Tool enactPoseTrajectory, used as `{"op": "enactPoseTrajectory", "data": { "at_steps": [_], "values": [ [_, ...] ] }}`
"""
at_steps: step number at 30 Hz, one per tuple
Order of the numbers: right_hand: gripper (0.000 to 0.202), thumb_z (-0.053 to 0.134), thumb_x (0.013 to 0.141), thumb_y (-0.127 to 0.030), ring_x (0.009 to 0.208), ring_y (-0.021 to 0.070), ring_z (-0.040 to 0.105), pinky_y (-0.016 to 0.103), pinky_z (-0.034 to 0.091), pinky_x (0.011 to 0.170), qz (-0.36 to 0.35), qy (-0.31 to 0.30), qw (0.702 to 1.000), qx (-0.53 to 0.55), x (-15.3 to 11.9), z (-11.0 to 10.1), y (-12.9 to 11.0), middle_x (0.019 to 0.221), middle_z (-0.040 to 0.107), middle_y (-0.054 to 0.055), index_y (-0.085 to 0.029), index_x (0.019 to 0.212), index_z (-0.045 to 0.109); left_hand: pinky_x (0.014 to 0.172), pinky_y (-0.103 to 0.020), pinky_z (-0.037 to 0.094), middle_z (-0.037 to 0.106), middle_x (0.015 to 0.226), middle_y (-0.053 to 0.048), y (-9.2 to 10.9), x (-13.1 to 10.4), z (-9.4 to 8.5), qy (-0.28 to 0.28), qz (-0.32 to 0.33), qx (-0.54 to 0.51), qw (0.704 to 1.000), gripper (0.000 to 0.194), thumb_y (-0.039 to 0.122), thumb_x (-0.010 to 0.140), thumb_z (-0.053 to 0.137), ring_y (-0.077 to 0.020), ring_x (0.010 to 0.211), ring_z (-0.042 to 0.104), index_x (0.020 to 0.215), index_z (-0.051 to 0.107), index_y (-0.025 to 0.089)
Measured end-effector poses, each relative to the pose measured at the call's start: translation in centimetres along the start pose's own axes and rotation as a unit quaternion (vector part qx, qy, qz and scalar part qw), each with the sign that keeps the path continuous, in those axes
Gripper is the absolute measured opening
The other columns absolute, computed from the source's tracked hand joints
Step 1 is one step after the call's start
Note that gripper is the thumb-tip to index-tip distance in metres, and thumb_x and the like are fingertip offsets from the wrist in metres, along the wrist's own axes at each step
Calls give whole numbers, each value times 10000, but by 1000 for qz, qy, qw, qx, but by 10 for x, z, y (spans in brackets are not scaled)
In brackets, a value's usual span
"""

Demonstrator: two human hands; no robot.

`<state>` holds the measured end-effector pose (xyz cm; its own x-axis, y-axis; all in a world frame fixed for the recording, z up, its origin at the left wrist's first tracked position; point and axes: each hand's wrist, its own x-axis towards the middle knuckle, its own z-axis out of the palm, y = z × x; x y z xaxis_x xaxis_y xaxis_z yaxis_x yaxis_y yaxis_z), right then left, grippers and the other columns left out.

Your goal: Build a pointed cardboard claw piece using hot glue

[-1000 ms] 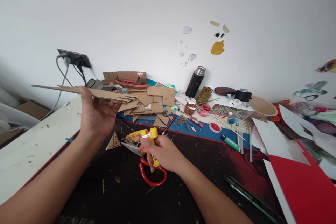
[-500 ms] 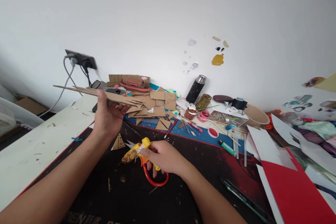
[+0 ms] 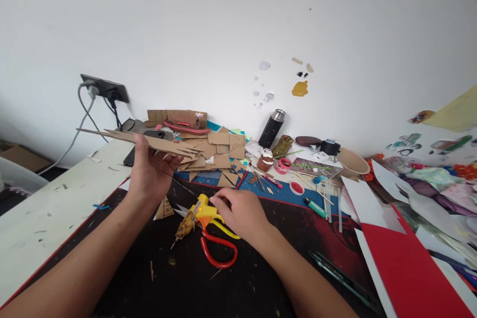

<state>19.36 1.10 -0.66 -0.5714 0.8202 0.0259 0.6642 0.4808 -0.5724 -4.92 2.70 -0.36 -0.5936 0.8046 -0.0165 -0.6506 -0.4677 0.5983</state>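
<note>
Raised at the left, my left hand [image 3: 151, 171] grips a long jagged cardboard piece [image 3: 160, 145] between thumb and fingers. My right hand [image 3: 238, 211] is just beside the yellow glue gun [image 3: 201, 204], its thumb and forefinger near the gun's back end; the other fingers are partly hidden, and I cannot tell if they touch it. The glue gun lies on the black mat, its brown-stained nozzle pointing down and left. Under it are scissors with red handles [image 3: 219, 266] and blades pointing left. A small cardboard triangle [image 3: 164, 208] lies left of the blades.
Cardboard scraps [image 3: 219, 151] are piled behind my hands. A black thermos [image 3: 272, 129], paint jars [image 3: 266, 160] and a green-capped glue tube [image 3: 315, 207] stand or lie to the right. Red paper [image 3: 402, 258] covers the right edge; a power socket [image 3: 104, 88] is on the wall.
My right hand has loosened from the glue gun, which now rests on the scissors, and moved slightly right and up. My left hand still holds the cardboard. The view has shifted a little right.
</note>
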Motion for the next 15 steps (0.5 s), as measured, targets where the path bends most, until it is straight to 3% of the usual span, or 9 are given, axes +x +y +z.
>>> {"op": "enactPoseTrajectory", "data": {
  "at_steps": [3,7,11,15],
  "values": [
    [259,665,1126,-397,818,231,785,318,472,768,-7,26,1000,15,8,0,0,853,852,61,-229,1096,861,565,-281,695,825,765,-2,-1,-2,0,0,-14,1,1000,502,679,927,853,-186,605,794,997,752,192],
    [222,703,1104,-398,764,203,754,306,485,756,-24,61,997,47,17,3,0,901,854,50,-230,1112,847,549,-279,690,829,762,-25,-3,-6,2,-4,-34,6,999,491,679,990,779,-191,607,793,962,756,190],
    [230,724,1086,-424,756,194,738,296,505,764,-11,129,987,96,19,11,8,875,827,39,-237,1167,831,600,-280,709,866,865,-55,-7,-11,4,-3,-47,21,999,466,653,1046,714,-202,679,825,1063,791,195],
    [313,747,1066,-477,732,205,721,312,509,778,-17,163,984,67,13,14,20,819,791,34,-237,1256,809,580,-269,704,876,889,-93,-14,-17,5,-8,-62,49,997,498,680,1030,716,-223,687,836,1087,817,195]
  ]
}}
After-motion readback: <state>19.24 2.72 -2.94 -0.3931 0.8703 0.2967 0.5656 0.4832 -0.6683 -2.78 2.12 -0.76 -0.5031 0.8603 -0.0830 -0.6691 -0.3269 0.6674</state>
